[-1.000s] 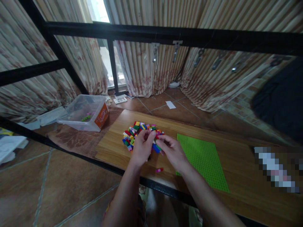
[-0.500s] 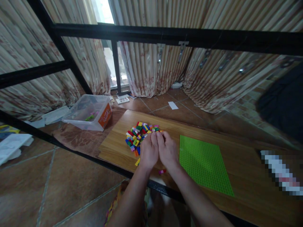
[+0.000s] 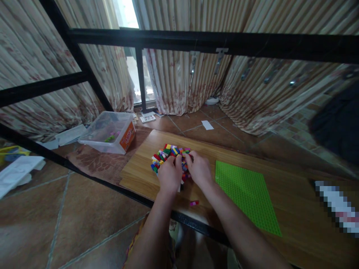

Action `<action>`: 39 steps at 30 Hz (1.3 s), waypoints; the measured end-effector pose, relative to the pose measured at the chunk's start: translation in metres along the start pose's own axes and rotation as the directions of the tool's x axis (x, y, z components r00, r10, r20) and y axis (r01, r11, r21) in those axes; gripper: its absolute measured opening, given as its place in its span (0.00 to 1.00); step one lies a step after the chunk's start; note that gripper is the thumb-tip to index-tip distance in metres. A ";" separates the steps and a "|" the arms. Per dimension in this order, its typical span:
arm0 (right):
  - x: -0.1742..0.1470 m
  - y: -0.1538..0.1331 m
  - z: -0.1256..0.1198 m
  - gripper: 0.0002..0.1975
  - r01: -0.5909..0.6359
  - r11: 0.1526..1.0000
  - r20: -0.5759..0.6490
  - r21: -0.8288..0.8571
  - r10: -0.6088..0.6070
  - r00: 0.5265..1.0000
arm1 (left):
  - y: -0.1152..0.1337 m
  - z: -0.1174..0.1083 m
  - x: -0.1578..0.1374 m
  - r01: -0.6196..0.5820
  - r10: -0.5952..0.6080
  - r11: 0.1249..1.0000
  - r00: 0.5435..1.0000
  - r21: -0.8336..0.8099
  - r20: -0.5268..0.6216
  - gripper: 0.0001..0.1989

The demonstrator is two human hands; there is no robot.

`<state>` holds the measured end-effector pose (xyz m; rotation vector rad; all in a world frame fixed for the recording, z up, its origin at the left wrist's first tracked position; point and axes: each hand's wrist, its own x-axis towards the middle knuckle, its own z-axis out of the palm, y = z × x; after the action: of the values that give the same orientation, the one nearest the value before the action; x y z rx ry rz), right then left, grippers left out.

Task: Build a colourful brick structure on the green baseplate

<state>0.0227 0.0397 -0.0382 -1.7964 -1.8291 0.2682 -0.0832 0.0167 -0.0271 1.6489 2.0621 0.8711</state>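
Near edge: a small pink-and-red piece [image 3: 194,203] lies on the wooden tabletop [image 3: 138,172], apart from the other bricks and closer to the wearer.
Left hand: it [image 3: 170,175] sits over the near side of the brick pile [image 3: 166,152], fingers curled and thumb drawn towards them; whether a brick is pinched there, I cannot tell.
Right hand: it [image 3: 199,170] bends in from the other side, just beside the left one, fingertips at the pile's right edge (their grip, if any, is too small to make out).
Brick pile: mixed colours, heaped on the tabletop, partly hidden by both hands.
Green baseplate: it [image 3: 246,196] lies flat, studs up, right of the right hand.
Clear bin: it [image 3: 116,148] stands beyond the tabletop's left end, green and pink pieces inside.
Farthest back: striped curtains [image 3: 169,84] hang behind a black metal bar [image 3: 179,37].
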 end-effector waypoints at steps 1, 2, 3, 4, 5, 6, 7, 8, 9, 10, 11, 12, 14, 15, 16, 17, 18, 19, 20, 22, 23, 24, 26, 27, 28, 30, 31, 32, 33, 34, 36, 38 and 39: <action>0.003 0.001 0.001 0.14 0.034 0.997 0.026 -0.069 -0.032 0.999 | 0.001 0.000 0.000 0.003 -0.003 0.997 1.000 0.080 -0.001 0.22; 0.005 0.002 0.003 0.14 0.067 0.990 0.052 -0.120 -0.061 0.997 | 0.002 0.000 -0.001 -0.001 0.000 0.990 1.000 0.143 0.007 0.22; 0.006 0.003 0.005 0.13 0.100 0.983 0.081 -0.156 -0.088 0.993 | 0.002 0.001 -0.001 -0.007 0.004 0.982 1.000 0.189 0.017 0.22; 0.006 0.004 0.006 0.13 0.127 0.975 0.108 -0.181 -0.109 0.988 | 0.003 0.003 -0.002 -0.013 0.007 0.975 1.000 0.222 0.029 0.22; 0.005 0.005 0.007 0.12 0.145 0.969 0.130 -0.202 -0.120 0.984 | 0.003 0.004 -0.002 -0.020 0.011 0.969 0.999 0.246 0.038 0.22; 0.004 0.006 0.008 0.12 0.156 0.963 0.148 -0.219 -0.125 0.981 | 0.002 0.005 -0.002 -0.027 0.016 0.964 0.999 0.263 0.044 0.22; 0.002 0.007 0.009 0.12 0.164 0.958 0.163 -0.234 -0.128 0.978 | 0.002 0.006 -0.003 -0.034 0.022 0.960 0.999 0.276 0.046 0.22; 0.000 0.008 0.009 0.12 0.167 0.955 0.171 -0.246 -0.127 0.977 | 0.002 0.007 -0.003 -0.038 0.026 0.957 0.999 0.286 0.044 0.22; -0.002 0.009 0.008 0.12 0.169 0.952 0.176 -0.254 -0.126 0.976 | 0.001 0.008 -0.004 -0.043 0.032 0.955 0.999 0.293 0.042 0.22; -0.004 0.009 0.007 0.12 0.169 0.951 0.176 -0.259 -0.126 0.976 | 0.001 0.008 -0.005 -0.047 0.037 0.954 0.998 0.297 0.041 0.23; -0.005 0.010 0.006 0.12 0.168 0.951 0.174 -0.261 -0.125 0.977 | 0.001 0.009 -0.005 -0.051 0.040 0.954 0.998 0.297 0.040 0.23; -0.006 0.010 0.005 0.12 0.166 0.952 0.171 -0.258 -0.124 0.977 | 0.002 0.009 -0.006 -0.050 0.040 0.955 0.998 0.294 0.039 0.24; -0.006 0.011 0.004 0.13 0.163 0.959 0.165 -0.232 -0.127 0.978 | 0.004 0.008 -0.007 -0.044 0.037 0.959 0.999 0.280 0.032 0.25; -0.006 0.011 0.004 0.14 0.165 0.964 0.161 -0.209 -0.132 0.978 | 0.005 0.008 -0.008 -0.039 0.033 0.962 0.999 0.272 0.027 0.25; -0.005 0.012 0.003 0.14 0.166 0.969 0.152 -0.182 -0.139 0.979 | 0.006 0.006 -0.009 -0.034 0.030 0.964 0.999 0.264 0.018 0.24; -0.004 0.014 0.003 0.15 0.168 0.974 0.141 -0.149 -0.147 0.979 | 0.006 0.004 -0.009 -0.029 0.029 0.966 1.000 0.255 0.005 0.23; -0.004 0.015 0.003 0.16 0.170 0.979 0.124 -0.115 -0.155 0.980 | 0.006 0.001 -0.009 -0.025 0.029 0.970 1.000 0.242 -0.011 0.21; -0.004 0.016 0.003 0.16 0.171 0.982 0.103 -0.083 -0.162 0.981 | 0.004 -0.003 -0.008 -0.018 0.025 0.974 0.999 0.224 -0.029 0.20; -0.004 0.018 0.003 0.15 0.171 0.984 0.079 -0.051 -0.167 0.983 | 0.001 -0.009 -0.007 -0.004 0.014 0.980 0.999 0.199 -0.052 0.18; -0.005 0.021 0.002 0.15 0.179 0.984 0.029 0.014 -0.180 0.983 | -0.011 -0.022 -0.003 0.056 -0.044 0.989 0.995 0.136 -0.092 0.14; -0.006 0.022 0.001 0.14 0.187 0.981 0.007 0.048 -0.188 0.982 | -0.018 -0.029 -0.001 0.105 -0.094 0.989 0.990 0.103 -0.109 0.13; -0.008 0.023 0.000 0.14 0.195 0.978 -0.012 0.080 -0.195 0.981 | -0.026 -0.036 0.002 0.159 -0.151 0.984 0.983 0.079 -0.101 0.14; -0.011 0.022 -0.003 0.13 0.213 0.968 -0.032 0.135 -0.211 0.977 | -0.042 -0.046 0.007 0.221 -0.219 0.974 0.975 0.052 -0.043 0.19; -0.013 0.021 -0.004 0.13 0.222 0.962 -0.036 0.158 -0.219 0.975 | -0.048 -0.049 0.009 0.229 -0.229 0.972 0.973 0.053 -0.001 0.22; -0.015 0.020 -0.005 0.12 0.228 0.957 -0.038 0.179 -0.225 0.974 | -0.053 -0.051 0.010 0.229 -0.231 0.972 0.972 0.058 0.039 0.24; -0.017 0.016 -0.007 0.12 0.232 0.948 -0.042 0.219 -0.228 0.973 | -0.058 -0.051 0.012 0.220 -0.227 0.972 0.969 0.078 0.099 0.25; -0.019 0.014 -0.008 0.11 0.231 0.943 -0.045 0.238 -0.227 0.973 | -0.059 -0.050 0.012 0.218 -0.228 0.972 0.967 0.091 0.117 0.24; -0.019 0.012 -0.008 0.11 0.230 0.939 -0.050 0.256 -0.225 0.973 | -0.059 -0.049 0.012 0.220 -0.232 0.970 0.964 0.101 0.129 0.23; -0.020 0.010 -0.008 0.11 0.231 0.934 -0.054 0.272 -0.225 0.973 | -0.058 -0.049 0.012 0.225 -0.239 0.968 0.961 0.108 0.139 0.21; -0.020 0.008 -0.009 0.11 0.235 0.929 -0.059 0.287 -0.228 0.972 | -0.058 -0.048 0.013 0.232 -0.247 0.966 0.958 0.112 0.148 0.20; -0.020 0.005 -0.009 0.11 0.249 0.917 -0.069 0.311 -0.239 0.969 | -0.058 -0.048 0.013 0.239 -0.254 0.965 0.955 0.113 0.154 0.18; -0.021 0.002 -0.008 0.10 0.262 0.908 -0.074 0.326 -0.252 0.965 | -0.060 -0.048 0.015 0.229 -0.242 0.968 0.960 0.104 0.137 0.18; -0.021 0.000 -0.008 0.10 0.269 0.904 -0.074 0.331 -0.259 0.963 | -0.061 -0.048 0.015 0.221 -0.232 0.971 0.965 0.092 0.125 0.17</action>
<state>0.0257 0.0177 -0.0365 -1.2961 -1.8493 0.4218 -0.1625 0.0121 -0.0300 1.4291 2.1601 0.5945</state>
